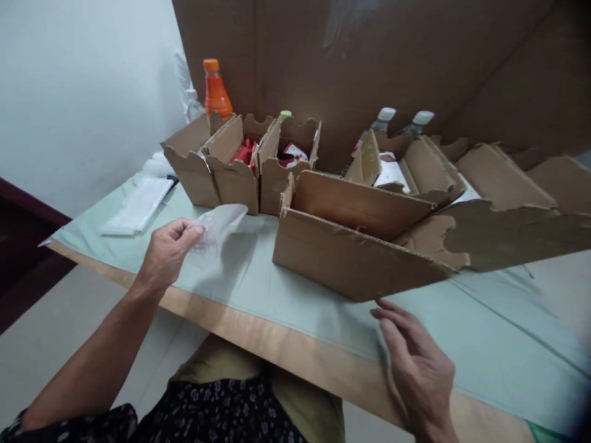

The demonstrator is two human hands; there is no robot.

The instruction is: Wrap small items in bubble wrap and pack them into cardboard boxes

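My left hand (pixel 166 252) pinches a clear plastic bag (pixel 217 227) and holds it just above the pale green table cover (pixel 286 295). My right hand (pixel 415 363) hovers at the table's near edge with its fingers stretched out. Its fingertips sit just below the front wall of an open cardboard box (pixel 351 258), and it holds nothing. That box has a long flap (pixel 512 231) hanging out to the right.
Three small open cardboard boxes (pixel 231 166) with red and white packets stand at the back left. An orange bottle (pixel 216 92) and two white-capped bottles (pixel 385 120) stand behind. More folded boxes (pixel 466 172) lie at the right. A stack of clear bags (pixel 138 206) lies far left. A large cardboard sheet (pixel 369 61) leans behind.
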